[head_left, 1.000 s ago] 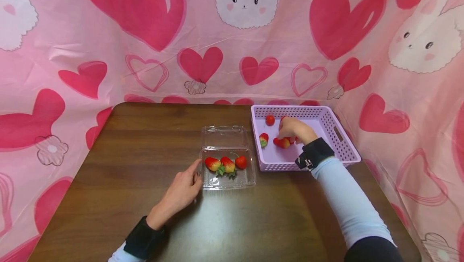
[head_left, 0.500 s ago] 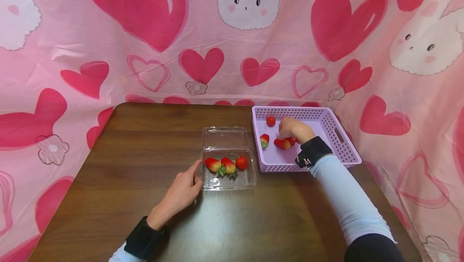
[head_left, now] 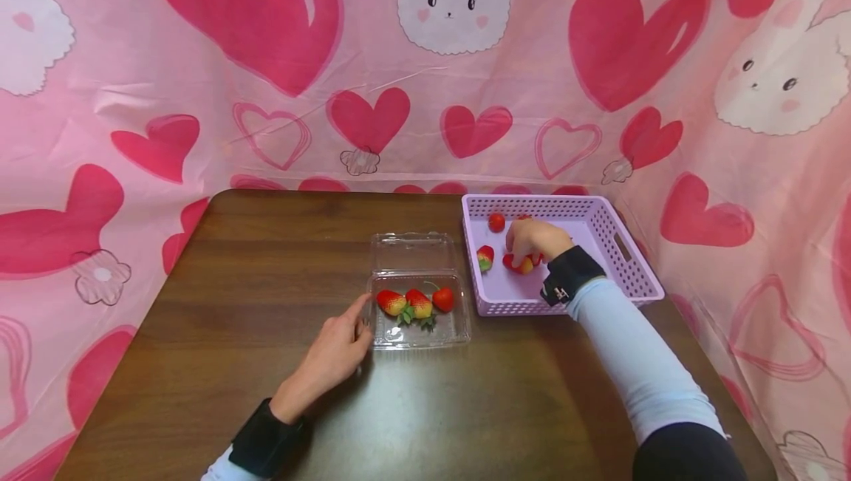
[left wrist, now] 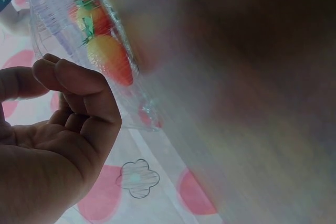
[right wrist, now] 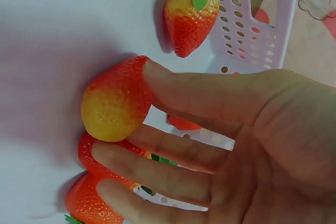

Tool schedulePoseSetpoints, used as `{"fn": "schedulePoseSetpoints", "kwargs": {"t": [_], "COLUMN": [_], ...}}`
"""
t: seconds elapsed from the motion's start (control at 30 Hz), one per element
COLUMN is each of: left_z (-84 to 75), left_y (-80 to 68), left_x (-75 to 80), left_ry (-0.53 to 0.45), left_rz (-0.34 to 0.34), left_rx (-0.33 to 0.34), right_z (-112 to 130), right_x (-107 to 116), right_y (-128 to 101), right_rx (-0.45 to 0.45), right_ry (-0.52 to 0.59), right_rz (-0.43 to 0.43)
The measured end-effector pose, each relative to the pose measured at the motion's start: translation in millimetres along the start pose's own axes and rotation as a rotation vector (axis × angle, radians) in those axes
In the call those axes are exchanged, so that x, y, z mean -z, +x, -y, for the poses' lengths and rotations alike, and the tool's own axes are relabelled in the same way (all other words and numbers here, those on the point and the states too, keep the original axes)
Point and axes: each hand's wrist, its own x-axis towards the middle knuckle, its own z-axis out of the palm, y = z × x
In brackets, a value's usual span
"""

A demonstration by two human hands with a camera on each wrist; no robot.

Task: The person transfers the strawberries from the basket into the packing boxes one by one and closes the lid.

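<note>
My right hand [head_left: 532, 237] is inside the lilac basket [head_left: 625, 244], right of centre in the head view. Grip state: thumb and fingers closing round a strawberry [right wrist: 118, 100] with a yellow end; thumb lies on its top, index finger under it. Wrist view shows it pinched, resting low near the basket floor. Two more red berries [right wrist: 97, 182] sit under my other fingers, touching them. Another berry with green leaves [right wrist: 190, 17] lies apart, near the perforated wall at the top of that wrist frame. Head view also shows one round red berry [head_left: 496, 222] near the basket's far left corner and one red-and-green berry [head_left: 484, 257] by the left wall.

My left hand [head_left: 332, 355] rests on the desk [head_left: 266, 259] at lower centre, index finger stretched to the left edge of the clear plastic box [head_left: 452, 329]. Grip there: holding nothing, other fingers loosely curled, per left wrist view. The box sits open, lid flat behind it, just left of the basket. Three berries [head_left: 415, 302] lie in a row inside it.

Pink cloth with hearts and rabbits [head_left: 425, 60] behind and beside the desk.
</note>
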Motion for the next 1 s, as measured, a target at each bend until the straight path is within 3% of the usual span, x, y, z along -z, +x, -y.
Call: {"fn": "schedulePoseSetpoints", "kwargs": {"t": [0.17,0.4,0.63,1.0], "left_z": [-0.6,-1.1,-1.7,-1.7], "left_y": [-0.1,-0.9,-0.8,0.1], "left_x": [-0.4,-0.9,-0.6,-0.1], "left_ry": [0.004,0.003,0.001,-0.004], "left_rz": [-0.002,-0.001,-0.001,0.004], "left_rx": [-0.001,0.005,0.008,0.005], "right_z": [-0.1,-0.5,-1.7,0.6], "right_x": [-0.4,0.1,1.3,0.8], "right_y": [5.1,6.3,4.6,-3.0], "right_rx": [0.013,-0.010,0.007,-0.041], "right_ry": [-0.070,-0.078,-0.162,-0.135], "right_rz": [0.069,0.094,0.119,0.117]}}
